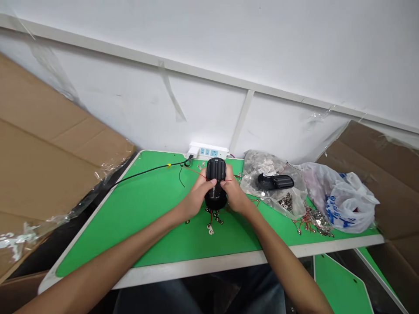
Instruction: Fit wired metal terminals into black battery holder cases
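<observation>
White wall panels streaked with old tape rise behind a green-topped counter with a pale edge, and flattened brown cardboard sheets lean in on both sides. In the head-worn view, a black ribbed cylindrical plastic holder sits near the middle of the counter, closed in a firm two-handed grip. The left hand wraps its near side and the right hand presses in from the other, so neither is open; whether the holder's lower end touches the green surface cannot be told. Thin red wires cross the holder, and small metal terminal tags on red leads lie just below it. Behind it, a white power strip with blue sockets sits at the far edge, and a black cable with a yellow band runs away toward the left. To the right of the right hand, a second black ribbed holder lies on a transparent plastic bag of metal parts. Beyond that are a loose tangle of red wires and metal tags and a white plastic bag with blue print.
</observation>
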Motion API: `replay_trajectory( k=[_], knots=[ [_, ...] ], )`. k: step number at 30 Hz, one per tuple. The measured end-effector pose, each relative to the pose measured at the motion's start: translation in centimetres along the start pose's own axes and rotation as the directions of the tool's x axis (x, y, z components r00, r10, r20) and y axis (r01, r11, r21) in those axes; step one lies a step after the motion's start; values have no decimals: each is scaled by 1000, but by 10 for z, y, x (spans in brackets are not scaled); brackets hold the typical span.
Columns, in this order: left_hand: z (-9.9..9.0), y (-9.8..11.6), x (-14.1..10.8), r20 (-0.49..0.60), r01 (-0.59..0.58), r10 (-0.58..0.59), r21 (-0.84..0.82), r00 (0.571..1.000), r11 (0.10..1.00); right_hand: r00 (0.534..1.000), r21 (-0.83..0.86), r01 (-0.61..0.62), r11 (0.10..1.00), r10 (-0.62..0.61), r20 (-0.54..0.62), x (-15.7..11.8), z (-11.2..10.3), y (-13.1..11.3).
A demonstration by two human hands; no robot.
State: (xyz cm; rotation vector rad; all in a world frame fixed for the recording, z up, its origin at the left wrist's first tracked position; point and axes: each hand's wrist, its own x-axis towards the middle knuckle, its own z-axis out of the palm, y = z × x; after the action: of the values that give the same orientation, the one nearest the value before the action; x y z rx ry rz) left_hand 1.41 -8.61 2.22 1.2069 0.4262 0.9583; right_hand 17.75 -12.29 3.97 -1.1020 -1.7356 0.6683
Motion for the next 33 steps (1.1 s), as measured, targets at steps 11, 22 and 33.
replay_trajectory(
  k=[11,22,33],
  knots=[
    [-14,-18,18,-30,-74,73,-12,997,997,967,-31,-29,999,20,-253,5,-19,13],
    [-12,-17,6,208,-334,261,591,943,734,955,213,-125,969,176,-238,10,-5,26],
    [-16,-17,16,53,-327,358,544,932,773,927,-70,-38,997,9,-375,9,-21,19]
  ],
)
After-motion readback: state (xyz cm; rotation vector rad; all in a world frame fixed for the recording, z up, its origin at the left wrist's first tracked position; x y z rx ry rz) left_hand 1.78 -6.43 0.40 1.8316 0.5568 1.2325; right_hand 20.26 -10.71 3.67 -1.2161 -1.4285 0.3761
